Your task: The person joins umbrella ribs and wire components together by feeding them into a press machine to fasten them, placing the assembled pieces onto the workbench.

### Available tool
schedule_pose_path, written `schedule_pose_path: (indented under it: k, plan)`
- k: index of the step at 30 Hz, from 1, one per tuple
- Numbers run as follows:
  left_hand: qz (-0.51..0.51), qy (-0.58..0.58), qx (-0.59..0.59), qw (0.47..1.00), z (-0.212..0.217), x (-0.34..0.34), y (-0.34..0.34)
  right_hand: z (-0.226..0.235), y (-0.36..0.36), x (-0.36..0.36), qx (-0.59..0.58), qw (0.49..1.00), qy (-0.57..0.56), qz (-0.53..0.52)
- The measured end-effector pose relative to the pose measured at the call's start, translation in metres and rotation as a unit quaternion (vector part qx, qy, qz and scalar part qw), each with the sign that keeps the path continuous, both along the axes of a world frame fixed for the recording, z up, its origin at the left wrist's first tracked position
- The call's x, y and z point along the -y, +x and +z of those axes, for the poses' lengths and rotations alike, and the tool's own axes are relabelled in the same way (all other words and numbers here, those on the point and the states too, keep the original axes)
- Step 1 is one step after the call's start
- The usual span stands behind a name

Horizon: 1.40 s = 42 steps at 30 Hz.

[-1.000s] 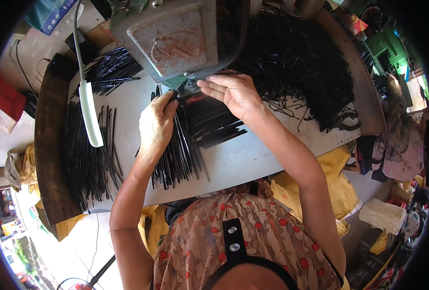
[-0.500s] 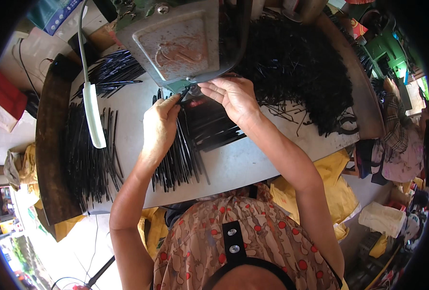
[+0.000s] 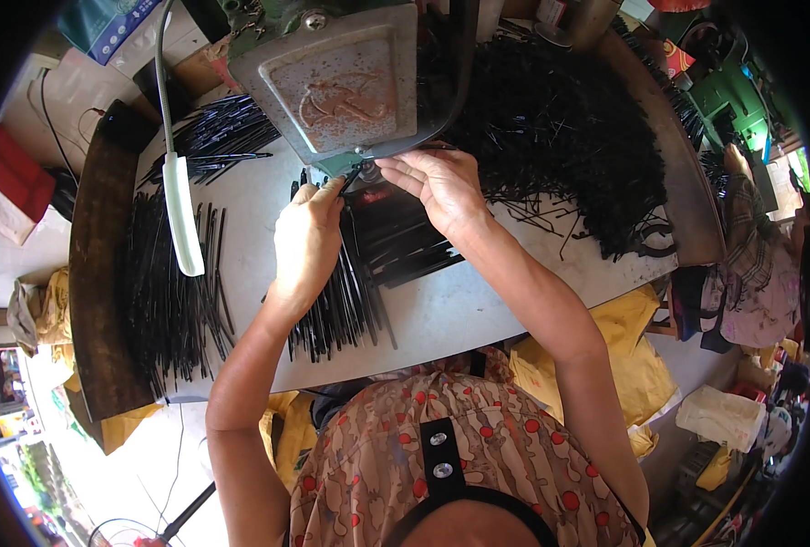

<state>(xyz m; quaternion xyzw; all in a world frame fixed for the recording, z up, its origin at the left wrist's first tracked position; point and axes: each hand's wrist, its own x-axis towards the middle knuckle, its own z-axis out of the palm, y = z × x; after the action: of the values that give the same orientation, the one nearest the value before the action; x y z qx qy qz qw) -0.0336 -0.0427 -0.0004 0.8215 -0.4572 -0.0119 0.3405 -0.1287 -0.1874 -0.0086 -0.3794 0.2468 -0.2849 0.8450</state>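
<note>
Both hands meet at the foot of a sewing machine (image 3: 341,87) whose flat end plate is dull grey metal over a chipped green body. The left hand (image 3: 306,239) is curled, its thumb and forefinger pinching a thin black strip (image 3: 351,175) right under the machine; the right hand (image 3: 439,185) has its fingers bent down and pressed together on the same spot. Beneath the wrists a sheaf of narrow, straight black strips (image 3: 345,305) lies fanned on the smooth pale tabletop (image 3: 478,305). To the left, more straight strips (image 3: 163,301) lie in rows; to the far right, a tangled, wiry black heap (image 3: 560,128). A white lamp head (image 3: 182,217) on a bent stalk hangs over the left.
</note>
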Motion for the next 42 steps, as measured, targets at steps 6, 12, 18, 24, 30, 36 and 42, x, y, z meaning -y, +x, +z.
schedule_pose_path:
  k: [6, 12, 18, 24, 30, 36, 42]
  plan:
    - [-0.013, 0.054, 0.195, 0.979, 0.004, -0.008, 0.007, -0.001, -0.004, 0.006, 0.0, 1.0, 0.018, 0.0]
    - [-0.015, 0.094, -0.444, 0.891, 0.024, -0.032, 0.019, 0.005, -0.03, 0.015, -0.093, 0.986, -0.028, 0.133]
    - [-0.096, 0.069, -0.588, 0.801, 0.019, -0.024, -0.015, 0.009, -0.021, -0.012, -0.124, 0.934, -0.142, 0.304]
    - [-0.101, 0.082, -0.475, 0.871, 0.015, -0.023, -0.013, 0.008, -0.019, -0.003, -0.042, 0.955, -0.058, 0.287]
    - [-0.115, -0.078, -0.041, 0.989, 0.022, -0.017, -0.043, -0.006, -0.018, 0.023, -0.008, 0.986, 0.035, 0.162]
    - [0.0, -0.173, -0.714, 0.678, 0.001, 0.008, -0.004, -0.009, -0.012, 0.027, 0.025, 0.993, 0.058, 0.097]
    - [0.019, -0.244, -0.731, 0.637, -0.024, 0.023, 0.023, -0.007, -0.008, 0.023, 0.034, 0.994, 0.061, 0.088]
